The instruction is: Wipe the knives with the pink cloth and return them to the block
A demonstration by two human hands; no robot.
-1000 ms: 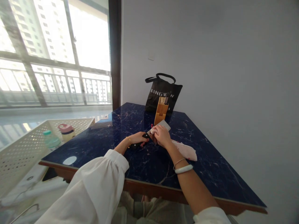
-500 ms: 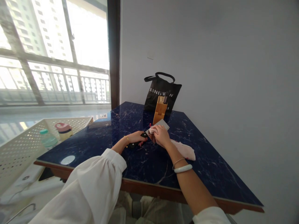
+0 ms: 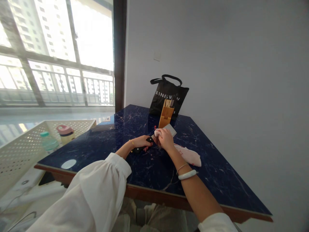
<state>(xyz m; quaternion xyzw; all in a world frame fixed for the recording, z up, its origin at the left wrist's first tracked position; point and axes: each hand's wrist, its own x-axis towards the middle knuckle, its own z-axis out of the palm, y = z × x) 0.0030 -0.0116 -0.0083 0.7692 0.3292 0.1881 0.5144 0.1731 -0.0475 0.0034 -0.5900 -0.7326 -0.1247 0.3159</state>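
My left hand (image 3: 142, 141) is closed around the black riveted handle of a kitchen knife, low over the table. Its broad, shiny blade (image 3: 171, 129) points away to the right. My right hand (image 3: 166, 139) pinches a folded whitish cloth (image 3: 157, 131) against the blade near the handle, covering part of the metal. Beside my right wrist, a pale pink and white cloth bundle (image 3: 189, 155) lies on the table. Just past the blade stands a wooden knife block (image 3: 166, 116) with dark-handled items in it. A small red object (image 3: 155, 127) shows beside the blade.
The dark blue marbled table (image 3: 205, 180) has a brown edge. Behind the knife block, a black bag with white lettering (image 3: 158, 103) leans near the wall. To the left, a cream perforated basket (image 3: 21, 141) stands by a green-capped bottle (image 3: 49, 141) and a pink-lidded bottle (image 3: 65, 132).
My right hand and its cloth have shifted slightly left and up along the blade, baring a little more near the tip. My left hand keeps its hold, and the view has tilted slightly.
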